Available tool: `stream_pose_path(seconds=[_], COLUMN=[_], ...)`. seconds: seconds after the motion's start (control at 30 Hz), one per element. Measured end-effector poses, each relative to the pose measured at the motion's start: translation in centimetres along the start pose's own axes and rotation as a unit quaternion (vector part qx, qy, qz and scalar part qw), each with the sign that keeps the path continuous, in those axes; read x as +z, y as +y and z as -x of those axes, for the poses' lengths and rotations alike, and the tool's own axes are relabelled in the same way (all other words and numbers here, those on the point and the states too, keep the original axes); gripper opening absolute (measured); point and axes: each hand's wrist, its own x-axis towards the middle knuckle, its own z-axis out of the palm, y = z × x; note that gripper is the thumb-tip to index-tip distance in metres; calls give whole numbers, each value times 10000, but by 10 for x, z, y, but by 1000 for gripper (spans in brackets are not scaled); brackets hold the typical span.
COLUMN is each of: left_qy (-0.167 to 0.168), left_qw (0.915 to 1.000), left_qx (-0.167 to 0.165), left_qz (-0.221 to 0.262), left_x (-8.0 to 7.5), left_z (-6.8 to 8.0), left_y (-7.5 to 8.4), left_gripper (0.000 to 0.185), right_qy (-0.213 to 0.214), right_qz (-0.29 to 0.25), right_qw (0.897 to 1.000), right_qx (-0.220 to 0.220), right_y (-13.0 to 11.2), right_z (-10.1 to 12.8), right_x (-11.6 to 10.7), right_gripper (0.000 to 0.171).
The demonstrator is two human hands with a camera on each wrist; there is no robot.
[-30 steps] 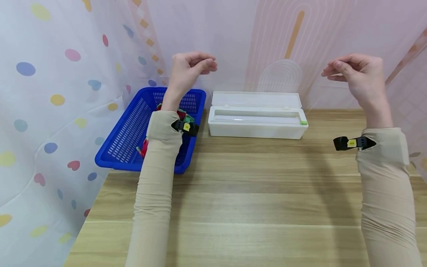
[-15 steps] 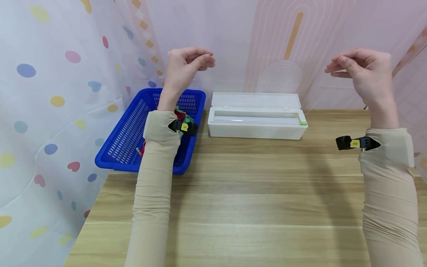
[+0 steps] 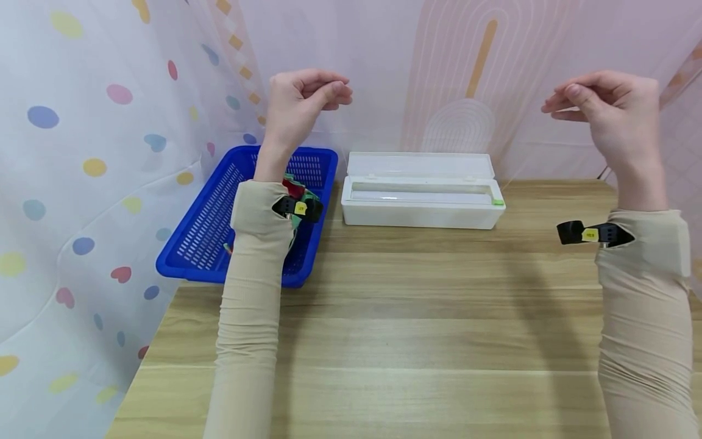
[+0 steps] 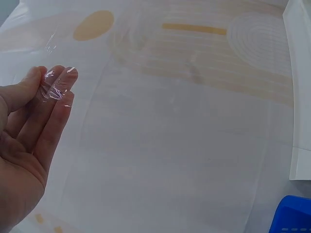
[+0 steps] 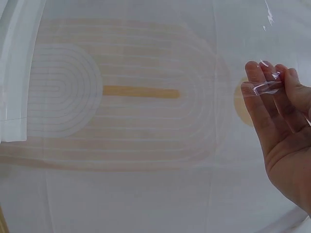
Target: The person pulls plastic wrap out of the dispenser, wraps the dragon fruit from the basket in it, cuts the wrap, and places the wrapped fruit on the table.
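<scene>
Clear cling film (image 4: 54,91) is pinched between thumb and fingers of my left hand (image 3: 301,107), which is raised above the blue basket. My right hand (image 3: 620,113) pinches film too, its folded edge (image 5: 265,88) shining across the fingers in the right wrist view. Both hands are high and wide apart, well above the table. In the head view the sheet between them is too transparent to make out. Behind and below stands a long white cling film dispenser (image 3: 422,216), its lid (image 3: 419,164) raised and a roll (image 3: 422,196) inside.
The blue perforated basket (image 3: 192,250) holds red and green items (image 3: 298,190), partly hidden by the left sleeve. A green piece (image 3: 498,202) sits at the dispenser's right end. The wooden table (image 3: 395,329) stretches in front; a patterned curtain (image 3: 378,73) hangs behind and to the left.
Both hands have risen a little and spread farther apart, the left moving leftward and the right rightward. Their pinch is kept; the dispenser and basket stay put.
</scene>
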Motion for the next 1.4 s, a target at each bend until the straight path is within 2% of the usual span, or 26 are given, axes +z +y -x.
stream_pose_path(seconds=[0.4,0.8,0.97,1.17,1.4], left_qy=[107,206,261,303,370], left_qw=[9998,9993,9989,9971,9967], left_qx=[139,302,383,668,715], left_qz=[-105,-52,-6,-193,-134], left_x=[-3,-5,-6,-7,-9], left_z=[1,3,3,4,5], left_y=[9,20,25,28,32], left_gripper=[21,19,18,20,19], right_qy=[44,108,164,210,276], right_qz=[-383,-899,-789,-664,-170], right_qw=[9985,9945,9946,9949,9965], right_qx=[-401,-523,-647,-725,-769], right_y=[-7,-13,-17,-20,-24], right_z=[0,1,0,2,4], right_x=[1,-1,0,0,0], right_gripper=[18,16,14,18,21])
